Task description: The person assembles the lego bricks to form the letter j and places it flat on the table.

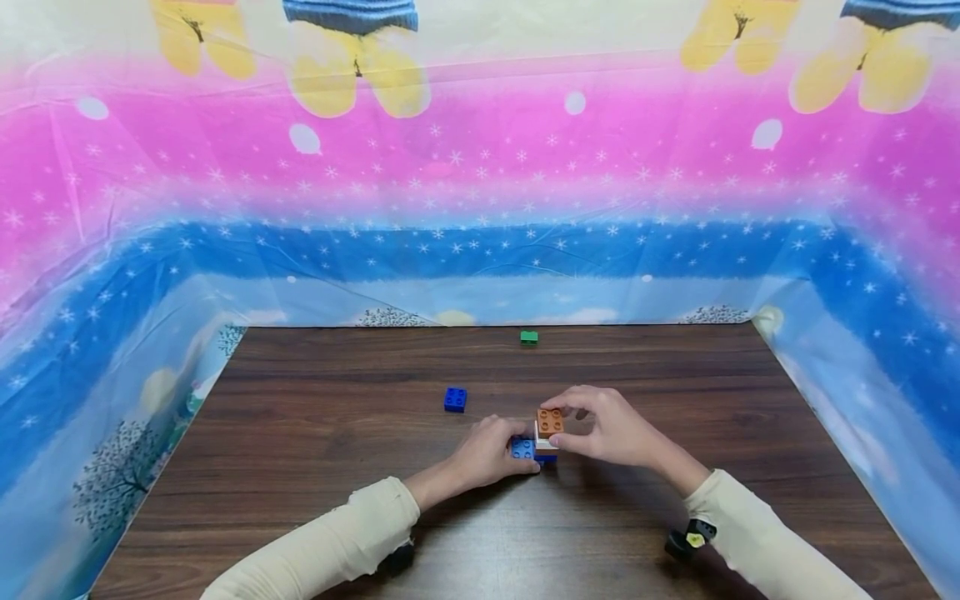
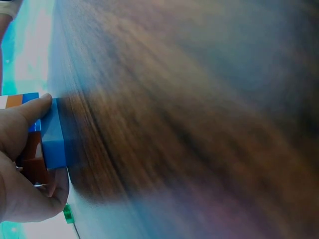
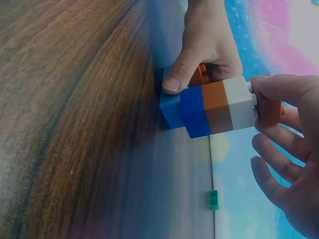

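Fingers holding at two heights: your left hand (image 1: pixel 491 450) grips low, your right hand (image 1: pixel 611 429) pinches high.
On the table (image 1: pixel 330 392), the stack (image 3: pixel 217 107) rises between them; brace the light-blue brick (image 1: pixel 522 450) at its foot from the left. The orange brick (image 1: pixel 551 422) in your right fingers shows a gap above the white layer (image 3: pixel 239 105): square it, then press straight down. A blue brick (image 1: pixel 455 399) lies farther and left, the green brick (image 1: pixel 529 337) farthest.
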The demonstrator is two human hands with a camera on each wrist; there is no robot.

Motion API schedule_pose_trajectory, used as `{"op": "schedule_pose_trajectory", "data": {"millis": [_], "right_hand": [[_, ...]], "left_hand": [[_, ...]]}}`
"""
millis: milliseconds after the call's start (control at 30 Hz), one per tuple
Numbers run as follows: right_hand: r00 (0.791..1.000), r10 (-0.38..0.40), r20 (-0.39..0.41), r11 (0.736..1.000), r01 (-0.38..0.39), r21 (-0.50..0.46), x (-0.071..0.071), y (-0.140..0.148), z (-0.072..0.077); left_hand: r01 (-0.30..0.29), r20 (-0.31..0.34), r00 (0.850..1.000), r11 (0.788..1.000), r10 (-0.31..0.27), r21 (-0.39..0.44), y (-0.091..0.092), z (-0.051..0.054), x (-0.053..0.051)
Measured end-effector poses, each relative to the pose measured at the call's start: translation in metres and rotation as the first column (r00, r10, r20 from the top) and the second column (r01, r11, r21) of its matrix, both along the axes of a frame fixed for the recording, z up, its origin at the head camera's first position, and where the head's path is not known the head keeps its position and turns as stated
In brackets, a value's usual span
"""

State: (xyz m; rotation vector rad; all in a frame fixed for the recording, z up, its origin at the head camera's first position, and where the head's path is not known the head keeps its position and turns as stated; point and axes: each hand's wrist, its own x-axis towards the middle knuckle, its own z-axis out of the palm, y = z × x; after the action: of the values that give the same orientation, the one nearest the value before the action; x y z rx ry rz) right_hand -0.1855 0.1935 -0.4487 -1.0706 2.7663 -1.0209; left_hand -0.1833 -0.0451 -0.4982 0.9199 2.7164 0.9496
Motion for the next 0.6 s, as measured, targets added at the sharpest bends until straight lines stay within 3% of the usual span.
{"op": "schedule_pose_trajectory", "data": {"millis": [600], "right_hand": [[1.000,0.012,0.010,1.000,-0.012,-0.013,0.0025,0.0003,-0.0048]], "left_hand": [[-0.005,0.012,1.000,1.000,0.005,0.004,0.0000,0.0000,0.0010]]}}
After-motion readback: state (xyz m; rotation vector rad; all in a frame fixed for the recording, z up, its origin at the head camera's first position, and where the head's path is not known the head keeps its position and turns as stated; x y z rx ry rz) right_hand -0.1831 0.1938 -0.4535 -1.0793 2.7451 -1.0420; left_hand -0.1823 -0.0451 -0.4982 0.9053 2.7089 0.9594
